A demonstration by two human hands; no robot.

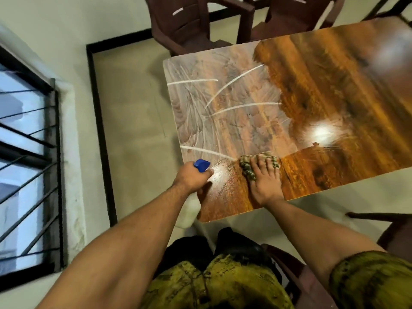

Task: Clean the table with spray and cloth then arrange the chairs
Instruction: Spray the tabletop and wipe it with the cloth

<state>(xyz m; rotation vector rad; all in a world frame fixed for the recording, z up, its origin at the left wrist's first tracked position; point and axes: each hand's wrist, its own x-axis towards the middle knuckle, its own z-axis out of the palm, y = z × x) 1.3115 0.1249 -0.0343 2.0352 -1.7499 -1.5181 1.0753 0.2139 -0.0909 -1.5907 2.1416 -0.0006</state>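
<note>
The wooden table [334,90] fills the upper right; its left part is dull with white streaks and smears, its right part glossy. At the near left corner my left hand [191,178] grips a spray bottle with a blue trigger head [201,165] and a white body [189,211] hanging below the table edge. Beside it my right hand [265,181] lies flat with spread fingers, pressing a green patterned cloth [247,167] onto the tabletop.
Two dark brown plastic chairs [185,25] [296,16] stand at the table's far side. Another brown chair [392,230] is at my right, close to my leg. A barred window [24,157] lines the left wall. Pale floor with a black border [100,130] lies left of the table.
</note>
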